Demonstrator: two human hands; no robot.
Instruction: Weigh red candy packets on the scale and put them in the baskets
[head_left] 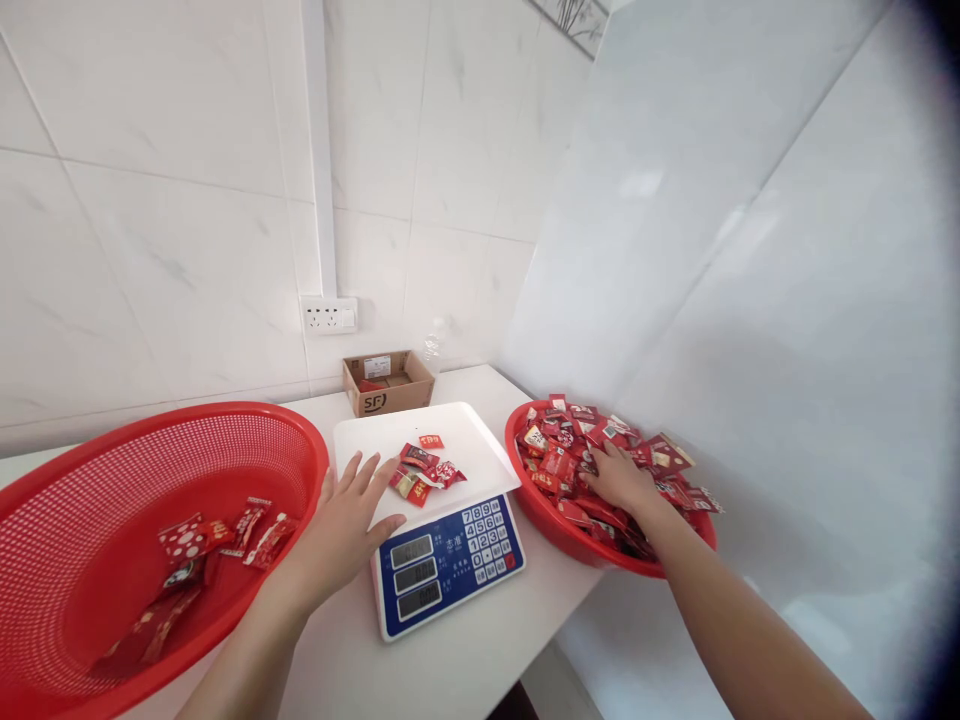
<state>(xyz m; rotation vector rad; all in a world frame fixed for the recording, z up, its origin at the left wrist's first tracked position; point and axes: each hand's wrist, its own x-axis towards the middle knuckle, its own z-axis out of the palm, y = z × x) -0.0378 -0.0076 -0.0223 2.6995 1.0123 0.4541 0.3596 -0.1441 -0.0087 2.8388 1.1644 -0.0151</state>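
My left hand (337, 535) is open, fingers spread, at the left edge of the white weighing pan (367, 445) of a digital scale (450, 560). Near its fingertips, a few small red snack packets (439, 472) lie on the pan. On the right, my right hand (622, 480) reaches into a red basin (555, 535) heaped with small, mostly red packets (559, 465). Its visible fingers are apart and touch the pile, with the tips partly hidden among the packets. I see no packet gripped in either hand.
At the left stands a large red mesh basket (75, 530) with several packets (255, 525) inside. Behind the scale are a small cardboard box (390, 390) and a clear plastic bottle (435, 345). The white table (480, 630) meets a tiled wall and a smooth side panel.
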